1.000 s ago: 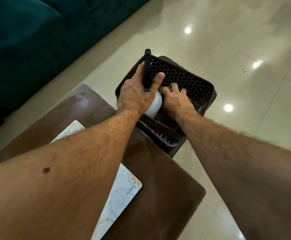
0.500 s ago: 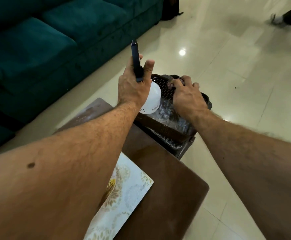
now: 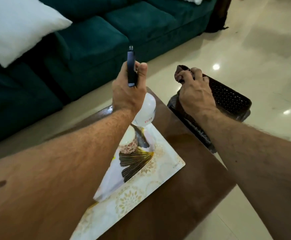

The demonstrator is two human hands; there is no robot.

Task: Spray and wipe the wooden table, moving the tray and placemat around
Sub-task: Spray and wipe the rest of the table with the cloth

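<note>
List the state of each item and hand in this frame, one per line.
spray bottle: lifted off the table, gripped.
left hand: closed around the spray bottle's head.
cloth: bunched, held up.
right hand: closed on the cloth, above the basket.
basket: beside the table's far edge.
placemat: flat on the wooden table.
</note>
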